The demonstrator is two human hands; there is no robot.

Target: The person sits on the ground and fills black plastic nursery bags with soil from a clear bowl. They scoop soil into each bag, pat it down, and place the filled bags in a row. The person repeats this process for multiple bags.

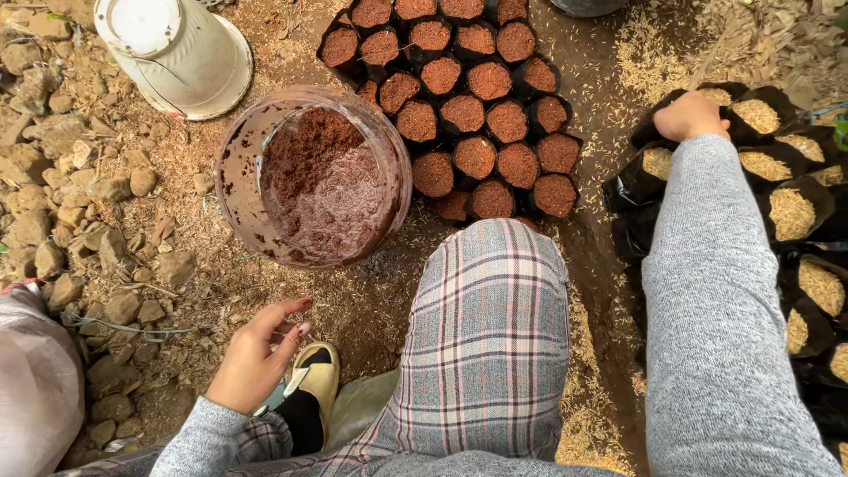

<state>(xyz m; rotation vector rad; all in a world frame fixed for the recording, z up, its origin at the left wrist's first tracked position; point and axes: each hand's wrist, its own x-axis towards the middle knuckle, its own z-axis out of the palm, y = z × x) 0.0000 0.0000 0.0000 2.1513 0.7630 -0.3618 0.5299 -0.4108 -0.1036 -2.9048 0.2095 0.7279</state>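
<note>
Plaid trousers [486, 353] fill the bottom of the view, with a yellow shoe [314, 375] tucked beside them. Right hand [691, 115] is stretched out in a grey sleeve [715, 309] and closed around the rim of a black grow bag [658, 159] holding pale husk (fingers curled under, so the exact pinch can't be made out). Roughly nine husk-filled bags [791, 212] are clustered there at the right. Left hand [256, 358] is hovering low by the shoe, empty, fingers loosely spread. Ahead, a clear round tub [234, 190] is seen about half full of reddish-brown coir. Around twenty black bags of coir [486, 88] are packed behind it. A white bucket [181, 53] lies overturned. Ground is bare dirt, stones and scattered husk.
</note>
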